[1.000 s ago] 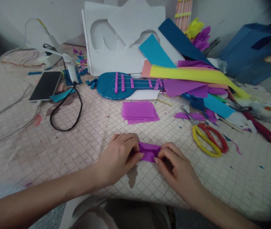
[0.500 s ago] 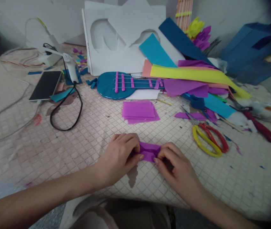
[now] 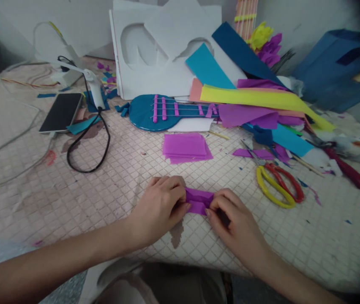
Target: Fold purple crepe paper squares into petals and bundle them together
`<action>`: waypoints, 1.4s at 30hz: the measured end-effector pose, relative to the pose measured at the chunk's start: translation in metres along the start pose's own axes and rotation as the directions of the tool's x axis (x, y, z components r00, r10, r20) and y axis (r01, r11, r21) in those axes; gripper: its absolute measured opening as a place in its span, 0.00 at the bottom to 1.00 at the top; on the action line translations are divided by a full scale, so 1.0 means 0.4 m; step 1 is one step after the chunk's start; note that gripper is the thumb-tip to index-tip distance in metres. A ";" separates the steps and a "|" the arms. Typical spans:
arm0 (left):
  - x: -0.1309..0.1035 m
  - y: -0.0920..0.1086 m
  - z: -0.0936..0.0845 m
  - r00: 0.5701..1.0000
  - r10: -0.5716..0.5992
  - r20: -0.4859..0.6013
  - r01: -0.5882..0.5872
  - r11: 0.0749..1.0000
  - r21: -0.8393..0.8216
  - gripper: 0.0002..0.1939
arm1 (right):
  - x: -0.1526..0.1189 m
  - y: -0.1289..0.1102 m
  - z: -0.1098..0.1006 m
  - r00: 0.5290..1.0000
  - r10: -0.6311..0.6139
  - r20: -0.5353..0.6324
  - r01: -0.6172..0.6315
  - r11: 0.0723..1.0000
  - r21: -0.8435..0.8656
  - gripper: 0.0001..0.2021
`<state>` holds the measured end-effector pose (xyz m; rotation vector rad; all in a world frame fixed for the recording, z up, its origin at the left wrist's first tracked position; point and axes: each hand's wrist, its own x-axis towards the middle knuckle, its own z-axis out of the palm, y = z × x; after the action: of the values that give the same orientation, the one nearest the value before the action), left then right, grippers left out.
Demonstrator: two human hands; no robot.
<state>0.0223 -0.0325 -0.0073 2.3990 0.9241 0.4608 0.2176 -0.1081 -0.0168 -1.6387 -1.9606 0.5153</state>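
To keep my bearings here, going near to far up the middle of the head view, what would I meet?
Folded purple paper between the left hand and right hand, stacked purple sheets, blue model guitar, upright white boards.

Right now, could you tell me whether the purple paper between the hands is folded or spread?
Folded: the purple paper shows a crease and a raised flap.

No text, label, brand, number or sign can be read anywhere in the frame, from upper left to lower right.
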 end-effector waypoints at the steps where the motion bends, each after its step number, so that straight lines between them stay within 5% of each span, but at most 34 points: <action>1: 0.002 0.001 0.000 1.000 -0.004 0.001 0.004 1.000 0.004 0.06 | 0.000 0.000 0.000 1.000 -0.002 0.000 0.002 1.000 -0.005 0.06; 12: 0.002 0.000 0.007 1.000 -0.003 -0.031 0.004 0.999 0.047 0.07 | 0.000 0.000 0.006 0.999 -0.004 -0.038 0.003 0.999 -0.039 0.06; 25: 0.000 -0.003 -0.015 0.998 -0.002 0.057 0.013 0.983 -0.184 0.09 | -0.005 -0.003 -0.008 0.999 -0.026 0.037 0.023 0.997 0.071 0.08; 39: 0.007 0.009 -0.012 0.998 -0.029 0.060 0.034 0.996 -0.083 0.01 | -0.001 -0.011 0.000 0.999 0.005 0.038 -0.006 1.000 0.029 0.04; 42: 0.006 0.020 -0.003 0.997 -0.064 0.032 0.064 0.998 -0.003 0.06 | 0.001 -0.014 0.011 1.000 0.012 -0.011 -0.012 1.000 -0.015 0.03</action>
<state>0.0277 -0.0353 -0.0013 2.3586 0.9816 0.3985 0.2106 -0.1087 -0.0168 -1.6598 -1.9521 0.4968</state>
